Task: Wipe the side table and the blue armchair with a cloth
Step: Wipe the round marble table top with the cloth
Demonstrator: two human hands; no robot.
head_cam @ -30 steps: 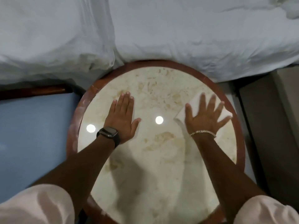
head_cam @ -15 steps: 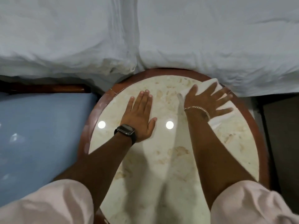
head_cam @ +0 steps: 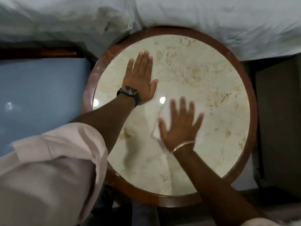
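Lower centre: your right hand (head_cam: 180,126) lies flat, fingers spread, pressing the thin white cloth (head_cam: 158,119) onto the round cream marble side table (head_cam: 211,98). Left hand (head_cam: 140,75), also flat, braces upper centre. Unwiped blue armchair (head_cam: 44,85) lies frame-left, nearer your left hand.

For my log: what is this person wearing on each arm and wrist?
The left hand has a dark smartwatch on a black strap, the right hand a thin metal chain bracelet. Both forearms are bare, with pale pink sleeves pushed up towards the elbows.
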